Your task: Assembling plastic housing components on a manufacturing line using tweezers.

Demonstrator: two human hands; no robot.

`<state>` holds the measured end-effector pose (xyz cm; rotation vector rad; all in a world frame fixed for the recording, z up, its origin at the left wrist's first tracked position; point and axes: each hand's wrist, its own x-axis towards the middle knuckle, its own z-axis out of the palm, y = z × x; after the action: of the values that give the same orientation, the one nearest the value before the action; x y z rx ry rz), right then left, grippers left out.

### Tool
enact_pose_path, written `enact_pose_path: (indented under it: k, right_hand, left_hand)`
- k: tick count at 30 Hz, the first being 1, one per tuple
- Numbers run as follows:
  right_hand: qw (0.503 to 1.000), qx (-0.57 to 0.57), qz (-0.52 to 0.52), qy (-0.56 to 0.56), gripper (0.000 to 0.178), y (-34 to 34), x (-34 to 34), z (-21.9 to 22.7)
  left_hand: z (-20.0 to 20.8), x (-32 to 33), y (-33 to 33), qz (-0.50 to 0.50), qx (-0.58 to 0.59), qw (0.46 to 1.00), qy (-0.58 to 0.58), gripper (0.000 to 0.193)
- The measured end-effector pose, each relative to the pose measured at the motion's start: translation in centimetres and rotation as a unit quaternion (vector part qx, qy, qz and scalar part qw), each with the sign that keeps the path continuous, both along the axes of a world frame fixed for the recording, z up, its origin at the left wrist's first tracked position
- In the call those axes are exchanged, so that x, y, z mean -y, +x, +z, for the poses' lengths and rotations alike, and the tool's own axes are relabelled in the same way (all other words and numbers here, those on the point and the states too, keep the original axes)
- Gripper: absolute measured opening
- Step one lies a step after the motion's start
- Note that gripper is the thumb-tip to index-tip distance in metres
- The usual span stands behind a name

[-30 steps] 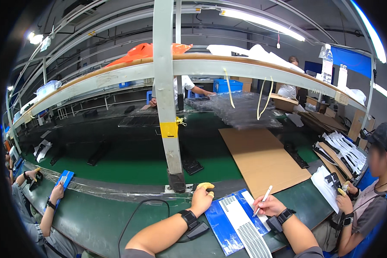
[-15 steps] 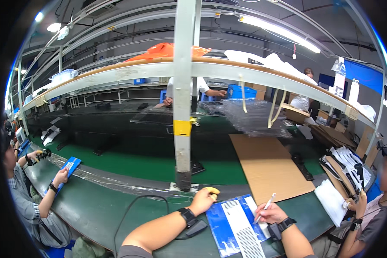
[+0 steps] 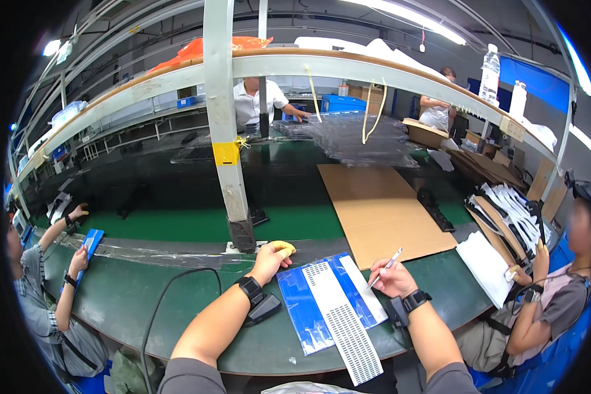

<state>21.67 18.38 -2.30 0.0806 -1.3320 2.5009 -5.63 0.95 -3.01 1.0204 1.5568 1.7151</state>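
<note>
A flat blue panel (image 3: 312, 308) lies on the green bench between my arms, with a long white perforated strip (image 3: 343, 325) laid along it. My left hand (image 3: 269, 261) rests at the panel's far left corner, fingers curled around a small yellow object (image 3: 285, 247). My right hand (image 3: 391, 278) hovers at the panel's right edge and holds a thin silver pen-like tool (image 3: 386, 266) with its tip pointing up and away. Both wrists wear black bands. A small black device (image 3: 262, 308) lies under my left forearm.
A grey upright post (image 3: 226, 131) stands just beyond my left hand. A brown cardboard sheet (image 3: 377, 207) lies on the green conveyor. A black cable (image 3: 164, 289) loops at left. A person at left holds a blue panel (image 3: 90, 244); another sits at right beside stacked white parts (image 3: 505, 210).
The view has shifted, so the post and bench now sit further left. My hands stay at the blue panel, the left on the yellow object and the right holding the pen-like tool.
</note>
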Motion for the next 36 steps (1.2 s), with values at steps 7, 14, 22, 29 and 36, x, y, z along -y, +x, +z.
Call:
enact_pose_path:
  k: [7, 14, 22, 29, 36]
  right_hand:
    - [0.999, 0.015, -0.033, -0.036, 0.017, 0.9, -0.7, -1.1]
    - [0.998, 0.067, 0.005, -0.001, 0.016, 0.7, 0.7, -0.4]
    - [0.995, -0.017, -0.097, -0.015, 0.013, 0.7, -0.2, 3.8]
    - [0.782, 0.078, -0.527, 0.325, 0.020, 4.6, -7.2, 4.4]
    - [0.672, 0.302, -0.401, 0.545, 0.021, 4.5, -9.1, 6.5]
  left_hand:
    - [-0.4, 0.0, 0.8, 0.004, 0.012, 1.000, -0.022, 0.014]
    - [-0.4, 1.0, 1.0, -0.013, 0.021, 1.000, -0.014, 0.013]
    - [-0.1, 0.4, 1.9, -0.025, -0.028, 0.998, -0.057, 0.014]
    - [-0.1, 0.6, 1.3, 0.008, 0.004, 0.998, -0.058, 0.011]
    - [0.3, 0.8, 1.1, -0.001, -0.015, 0.997, -0.074, 0.013]
